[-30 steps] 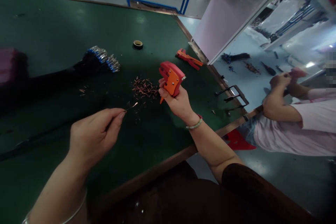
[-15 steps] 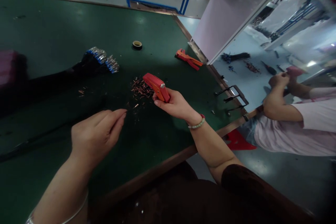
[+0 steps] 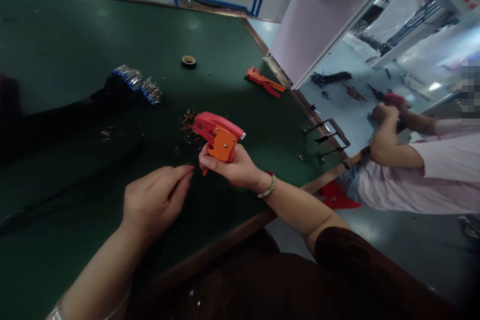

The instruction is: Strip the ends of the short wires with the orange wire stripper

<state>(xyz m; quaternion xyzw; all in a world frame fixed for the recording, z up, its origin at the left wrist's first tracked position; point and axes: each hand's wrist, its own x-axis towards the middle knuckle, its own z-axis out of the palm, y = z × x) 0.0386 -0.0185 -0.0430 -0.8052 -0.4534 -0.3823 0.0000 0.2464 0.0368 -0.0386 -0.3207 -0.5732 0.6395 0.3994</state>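
Observation:
My left hand is closed in a pinch on a thin black wire, which trails off to the left across the green table. Only a dark tip of it shows at the fingertips. Wrapped around the handles of a red and orange wire stripper is my right hand. The stripper's jaws point left, above a scatter of copper strands, and stand apart from the left fingertips. Left of there lies a thick bundle of black wires with blue and silver ends.
A roll of black tape and a second red-orange hand tool lie farther back on the table. A black metal frame sits at the right edge. Beyond it, a co-worker in a pale shirt works at another table.
The wire stripper has turned to show its orange side and dropped slightly, moving nearer the left hand. My left hand has shifted right. The co-worker's hands have moved a little.

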